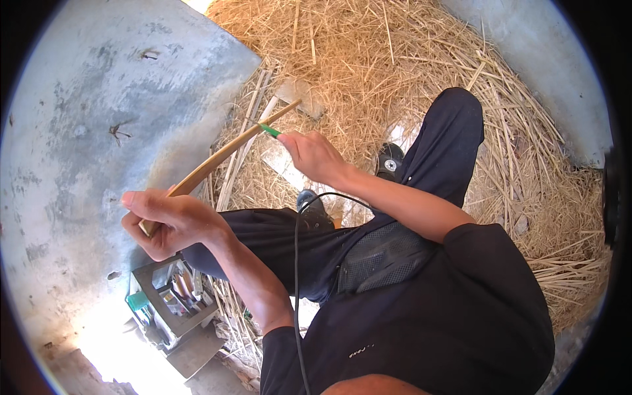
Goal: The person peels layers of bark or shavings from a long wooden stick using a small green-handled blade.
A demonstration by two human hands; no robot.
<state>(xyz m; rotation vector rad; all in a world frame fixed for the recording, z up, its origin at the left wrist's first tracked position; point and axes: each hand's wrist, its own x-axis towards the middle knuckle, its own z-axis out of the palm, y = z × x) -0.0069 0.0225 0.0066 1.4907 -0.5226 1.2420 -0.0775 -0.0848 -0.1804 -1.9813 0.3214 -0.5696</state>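
Note:
My left hand [176, 220] is closed around the lower end of a long, flat bamboo strip [220, 155]. The strip slants up and away to the right, narrowing toward its far end. In my right hand [315, 155] is a small green-handled tool [270, 130], gripped with the thumb along it. Its front end meets the strip short of the far tip. A thin dark line shows there, too fine to tell whether it is a blade.
Straw-like shavings [355, 66] cover the floor ahead and to the right. A pale wall [125, 99] rises close on the left. At lower left stands an open box [158, 276] with assorted small items. A black cable [296, 276] hangs across my lap.

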